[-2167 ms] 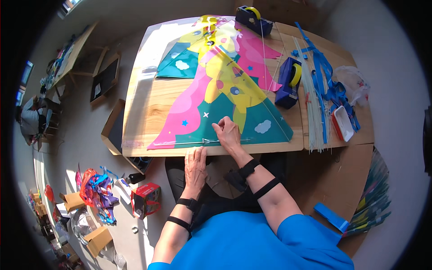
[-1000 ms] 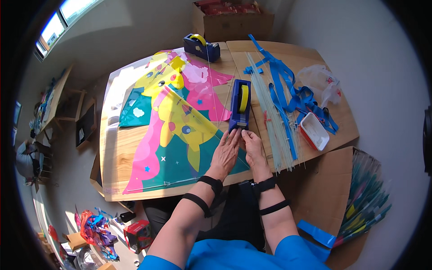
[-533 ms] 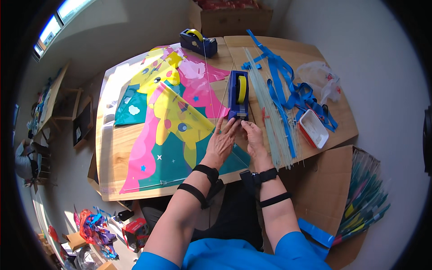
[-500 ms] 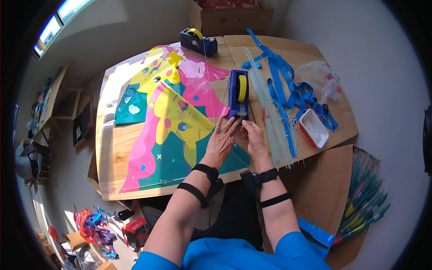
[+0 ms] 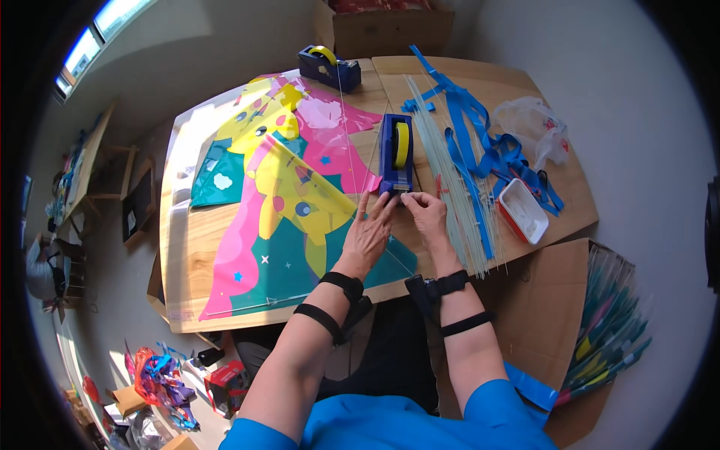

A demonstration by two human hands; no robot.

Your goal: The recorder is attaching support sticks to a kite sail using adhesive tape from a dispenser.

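My left hand (image 5: 367,237) lies with its fingers stretched out over the edge of a printed kite sheet (image 5: 255,289). The sheet is pink, teal and yellow with a cartoon figure. Its fingertips reach to the front end of a blue tape dispenser (image 5: 387,169) holding a yellow roll (image 5: 402,145). My right hand (image 5: 430,217) is closed in a pinch just before the dispenser's cutting end; whatever is between thumb and finger is too small to make out. Thin rods (image 5: 369,161) run up from the sheet beside the dispenser.
Right of the dispenser lie a bundle of pale thin rods (image 5: 450,191), tangled blue ribbon (image 5: 480,139), a white-lined red tray (image 5: 523,212) and a clear plastic bag (image 5: 534,129). A second dispenser (image 5: 330,71) stands at the back. A carton (image 5: 540,300) with rolled sheets stands at right.
My right hand has shifted slightly right, its forearm swinging outward, with the pinch still near the dispenser's end. The left hand stays almost in place.
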